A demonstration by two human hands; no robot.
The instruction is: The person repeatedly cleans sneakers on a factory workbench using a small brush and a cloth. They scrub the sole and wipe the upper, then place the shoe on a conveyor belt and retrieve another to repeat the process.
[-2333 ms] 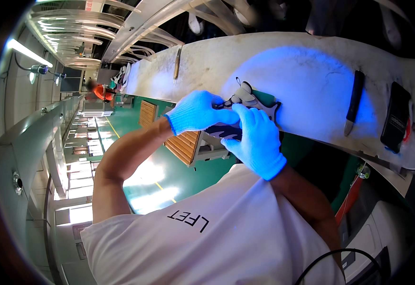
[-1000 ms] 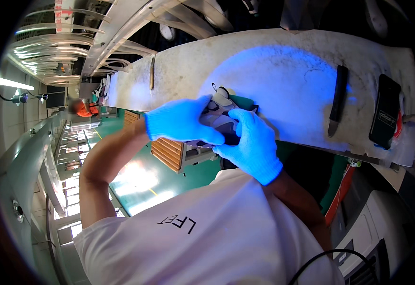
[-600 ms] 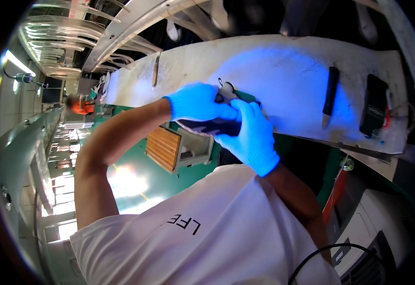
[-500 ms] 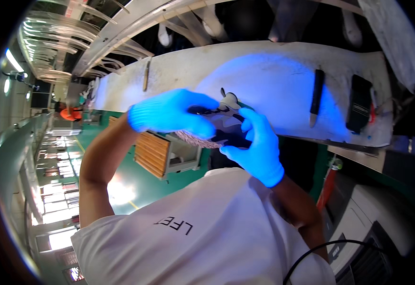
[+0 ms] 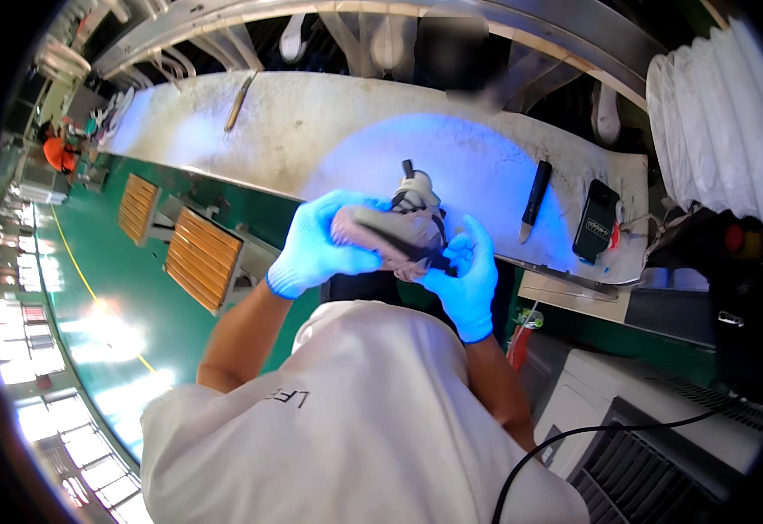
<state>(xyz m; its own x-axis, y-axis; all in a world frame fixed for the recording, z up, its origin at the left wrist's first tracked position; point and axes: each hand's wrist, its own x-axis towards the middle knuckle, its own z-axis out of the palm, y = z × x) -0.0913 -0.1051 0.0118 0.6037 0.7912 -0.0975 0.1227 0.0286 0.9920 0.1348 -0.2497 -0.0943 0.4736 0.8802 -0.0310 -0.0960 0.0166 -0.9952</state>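
- Left hand (image 5: 320, 249), blue-gloved: fingers wrapped over the shoe (image 5: 390, 237).
- Right hand (image 5: 467, 279): fingers clamped on the shoe's sole edge.
- Shoe held above the white tabletop (image 5: 329, 122), near a knife (image 5: 534, 199) and phone (image 5: 595, 220).

Both hands wear thin, smooth blue gloves of a rubbery look, the left hand (image 5: 316, 247) and the right hand (image 5: 466, 279) closed around a shoe (image 5: 392, 236) with a matt, fabric-like pinkish-grey upper and a dark, dull sole edge. The workbench (image 5: 329, 122) top is a pale, scuffed and stained matt surface. On it lie a dark-handled knife (image 5: 532, 199) and a glossy black phone (image 5: 596, 222). The person's shirt (image 5: 355, 437) is soft white cloth.
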